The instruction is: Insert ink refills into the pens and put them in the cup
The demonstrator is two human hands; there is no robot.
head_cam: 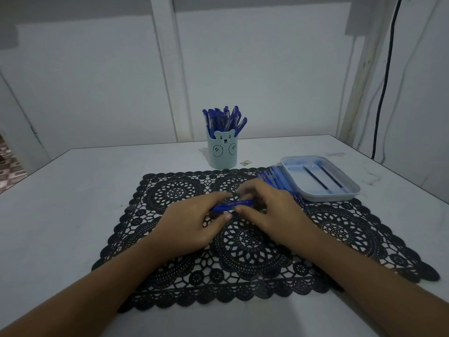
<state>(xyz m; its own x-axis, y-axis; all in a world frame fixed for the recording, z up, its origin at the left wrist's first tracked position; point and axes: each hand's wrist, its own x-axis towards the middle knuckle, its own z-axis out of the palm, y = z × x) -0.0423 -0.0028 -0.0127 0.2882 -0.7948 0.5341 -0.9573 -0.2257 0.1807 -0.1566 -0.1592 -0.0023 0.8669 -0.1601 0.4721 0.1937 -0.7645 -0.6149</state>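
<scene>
A blue pen (pixel 232 205) lies nearly level between both hands, just above the black lace mat (pixel 340 229). My left hand (pixel 194 222) pinches its left end; my right hand (pixel 269 207) grips its right end, fingers curled over it. Behind them stands a pale blue bear-face cup (pixel 222 152) holding several blue pens (pixel 224 119) upright. A pile of light blue pen barrels (pixel 279 178) lies on the mat behind my right hand. Two thin dark ink refills (pixel 323 180) lie in a shallow pale tray (pixel 349 193) at the right.
The white table (pixel 73 190) reaches a back edge near the wall behind the cup. A small scrap (pixel 245 163) lies right of the cup. A black cable (pixel 386 76) hangs down the wall at the far right.
</scene>
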